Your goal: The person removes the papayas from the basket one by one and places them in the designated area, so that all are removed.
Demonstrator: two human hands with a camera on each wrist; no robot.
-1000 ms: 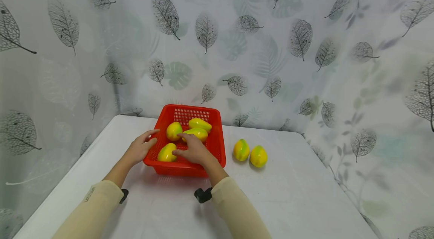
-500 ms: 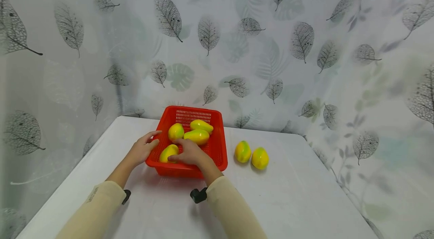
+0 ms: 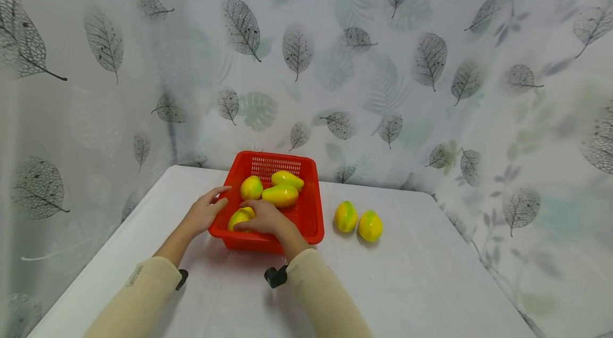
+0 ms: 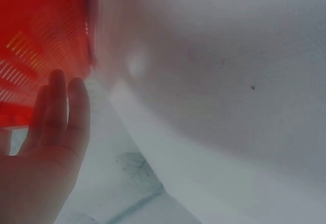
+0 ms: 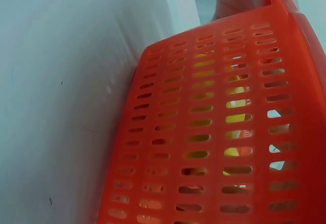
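A red plastic basket (image 3: 313,199) with slotted walls stands on the table. Inside it lie several yellow-green mango-like fruits: two long ones (image 3: 280,196), a rounder one (image 3: 251,188) at the back left, and a mango (image 3: 239,216) at the front left. My right hand (image 3: 268,219) reaches over the front rim, thumb and fingers around that front mango. In the right wrist view the slotted basket wall (image 5: 204,127) hides this hand. My left hand (image 3: 203,215) is at the basket's left rim, its fingers (image 4: 58,107) extended beside the wall; contact is unclear.
Two more yellow-green fruits, one nearer the basket (image 3: 346,216) and another beside it (image 3: 370,226), sit on the white-covered table (image 3: 421,274) right of the basket. A leaf-patterned curtain (image 3: 330,88) hangs behind and at both sides.
My right hand has moved down and left onto the front-left mango, its fingers closing around it. My left hand stays at the left rim. The head view has shifted slightly.
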